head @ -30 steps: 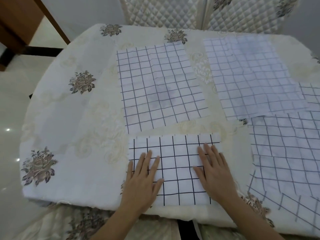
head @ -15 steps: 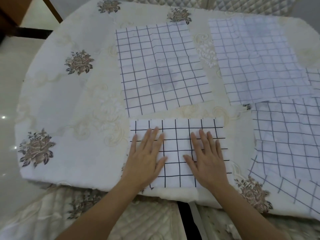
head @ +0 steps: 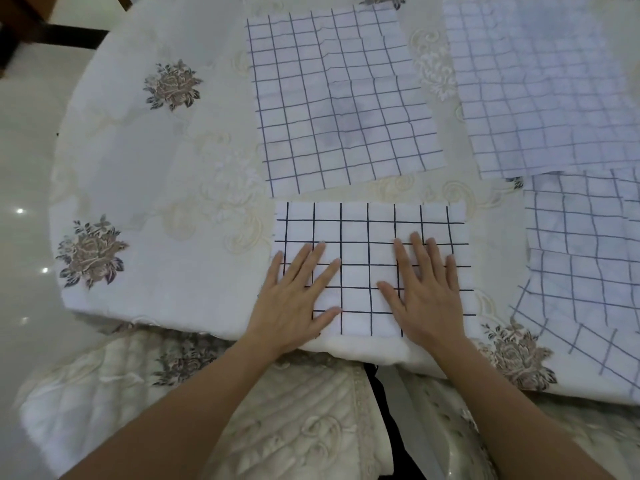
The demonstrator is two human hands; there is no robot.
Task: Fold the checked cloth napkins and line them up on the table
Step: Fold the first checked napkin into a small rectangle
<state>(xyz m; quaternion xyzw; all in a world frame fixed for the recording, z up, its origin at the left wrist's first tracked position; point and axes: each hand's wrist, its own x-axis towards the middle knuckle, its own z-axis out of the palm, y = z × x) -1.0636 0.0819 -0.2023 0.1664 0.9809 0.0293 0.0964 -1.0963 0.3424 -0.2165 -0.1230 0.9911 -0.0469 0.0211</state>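
Two hands flat, fingers straight | left hand and right hand atop folded napkin

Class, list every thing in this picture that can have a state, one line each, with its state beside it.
Near napkin, folded, flat under both hands.
Left hand, open, palm pressing the near napkin.
Right hand, open, palm pressing the near napkin.
Middle napkin, unfolded, lying flat, creased.
Far right napkin, unfolded, lying flat.
Right-side napkins, unfolded, overlapping.
Tablecloth, spread over the table.

Tablecloth left open (hand passes); flat napkins cover far & rt.
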